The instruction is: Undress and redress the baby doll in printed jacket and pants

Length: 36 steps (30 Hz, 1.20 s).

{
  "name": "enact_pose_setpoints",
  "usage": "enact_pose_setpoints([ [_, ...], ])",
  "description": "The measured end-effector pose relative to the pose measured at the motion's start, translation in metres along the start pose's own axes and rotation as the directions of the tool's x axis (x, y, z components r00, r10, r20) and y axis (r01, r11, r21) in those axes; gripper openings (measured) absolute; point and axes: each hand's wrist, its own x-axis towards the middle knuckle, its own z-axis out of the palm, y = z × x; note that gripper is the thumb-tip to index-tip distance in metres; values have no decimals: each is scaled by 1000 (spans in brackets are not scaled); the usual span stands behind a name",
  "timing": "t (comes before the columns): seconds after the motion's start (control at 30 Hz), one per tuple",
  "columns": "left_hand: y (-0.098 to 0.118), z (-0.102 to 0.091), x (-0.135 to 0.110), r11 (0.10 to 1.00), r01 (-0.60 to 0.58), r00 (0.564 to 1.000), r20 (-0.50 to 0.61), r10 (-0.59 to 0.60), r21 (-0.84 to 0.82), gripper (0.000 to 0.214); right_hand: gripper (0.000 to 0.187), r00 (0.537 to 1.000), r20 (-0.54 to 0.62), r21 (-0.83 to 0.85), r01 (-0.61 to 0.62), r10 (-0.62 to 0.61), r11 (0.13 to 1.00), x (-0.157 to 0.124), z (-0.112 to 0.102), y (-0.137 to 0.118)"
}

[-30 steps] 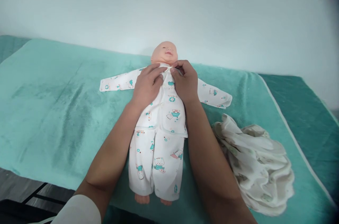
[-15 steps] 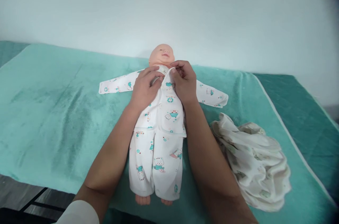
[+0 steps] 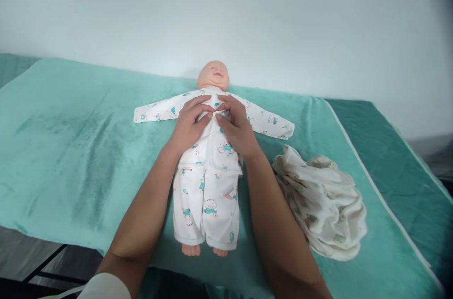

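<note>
A baby doll [image 3: 216, 72] lies on its back, arms spread, with its bare feet toward me. It wears a white printed baby shirt [image 3: 223, 160] with a button front, and matching trousers [image 3: 212, 214]. My left hand [image 3: 193, 124] rests on the chest, its thumb and forefinger pinching one edge of the front opening. Opposite it, my right hand [image 3: 236, 124] pinches the other edge, and the fingertips of both hands nearly meet. A small button [image 3: 211, 136] shows just below the fingers. The cloth right between the fingertips is partly hidden.
A crumpled white printed cloth [image 3: 322, 204] lies to the right of my right forearm. Under everything is a light green plush blanket [image 3: 88, 148], over a darker green cover [image 3: 385, 148] at the right. A pale wall [image 3: 226, 11] stands close behind the doll's head.
Both hands have moved down from the neckline to mid-chest and come closer together. The shirt edge lifted near the neck by my right hand now lies down there. The view has shifted slightly.
</note>
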Motion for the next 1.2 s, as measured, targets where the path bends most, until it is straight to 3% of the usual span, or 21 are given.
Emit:
enact_pose_setpoints([
  [0.17, 0, 0, 1, 1000, 1, 1000, 6, -1, 6, 17, 15, 997, -23, -9, -71, 71, 997, -1, 1, -1],
  [0.53, 0, -2, 1, 995, -41, 999, 21, 40, 89, 14, 30, 996, -40, 139, -71, 78, 988, 5, 0, 8],
  [0.87, -3, 1, 1, 980, -103, 995, 13, 102, 169, 13, 28, 1000, -13, 133, -20, 22, 991, 5, -2, 5],
  [1.03, -5, 2, 1, 977, -114, 993, -4, 116, 181, 19, 26, 1000, 26, 281, -22, 15, 960, 4, -4, 8],
  [1.2, -4, -4, -1, 988, -109, 994, 30, 106, 106, 23, 24, 990, -107, 495, -32, 97, 868, 2, -2, 5],
])
